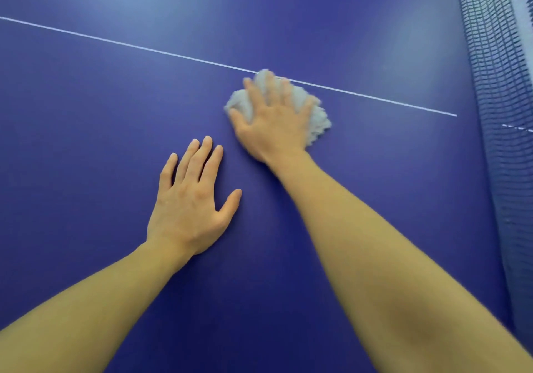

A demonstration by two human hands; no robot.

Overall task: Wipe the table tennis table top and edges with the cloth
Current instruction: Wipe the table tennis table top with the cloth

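The blue table tennis table top (101, 107) fills the view. A crumpled pale grey cloth (318, 118) lies on it at the thin white centre line (144, 47). My right hand (274, 118) presses flat on the cloth with fingers spread and straight, covering most of it. My left hand (190, 199) rests flat on the bare table surface, fingers straight, a little nearer to me and to the left of the cloth. Both forearms reach in from the bottom edge.
The blue net (499, 113) with its white top band runs down the right side of the view, close to the right of the cloth. Blue surface stretches far to the left and beyond the white line.
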